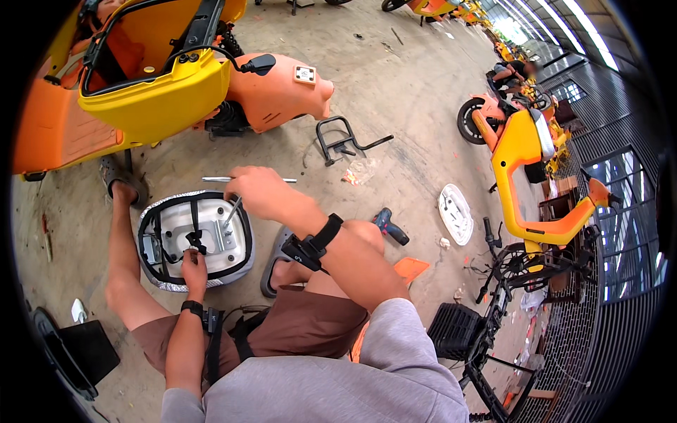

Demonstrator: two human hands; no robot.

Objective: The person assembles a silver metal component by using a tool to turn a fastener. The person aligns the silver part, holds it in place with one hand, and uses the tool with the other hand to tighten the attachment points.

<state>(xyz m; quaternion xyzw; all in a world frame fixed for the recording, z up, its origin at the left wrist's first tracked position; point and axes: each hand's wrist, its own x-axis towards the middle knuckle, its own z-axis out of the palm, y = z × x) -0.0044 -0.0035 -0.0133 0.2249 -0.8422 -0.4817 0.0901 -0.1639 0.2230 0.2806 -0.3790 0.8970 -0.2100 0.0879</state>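
An upturned scooter seat (247,243) lies on the floor between my feet, showing its white underside, black rim and silvery cover edge. My right hand (259,192) is closed around a T-handle wrench (213,179). The wrench's crossbar lies level above the seat, and its shaft slants down to a metal bracket on the right of the underside. Near the seat's middle, my left hand (193,269) pinches a small black part (197,241). Black straps run across the underside beside it. The wrench's tip is too small to make out clearly.
A yellow and orange scooter (155,99) stands at the far left. Beyond the seat lie a black metal frame (337,132) and a small plastic bag (360,171). To the right are a cordless drill (390,226), a white panel (456,214), a black basket (451,330) and a partly stripped scooter (511,190).
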